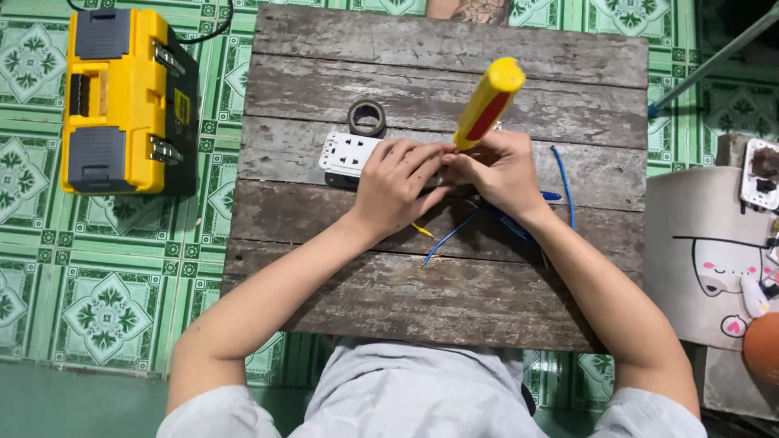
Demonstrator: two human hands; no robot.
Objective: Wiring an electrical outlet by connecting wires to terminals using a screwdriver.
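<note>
A white socket plate (347,152) lies on a weathered wooden board table (438,284). My left hand (395,185) rests on the plate's right part, fingers curled over it. My right hand (497,169) grips a screwdriver with a yellow and red handle (488,103), held upright with its tip hidden between my two hands. Blue wires (563,180) and a short yellow wire (421,230) run out from under my hands across the boards.
A roll of dark tape (367,117) sits just behind the plate. A yellow and grey toolbox (120,100) stands on the green patterned floor tiles at left. A white cloth with a cartoon drawing (706,259) and small parts lie at right.
</note>
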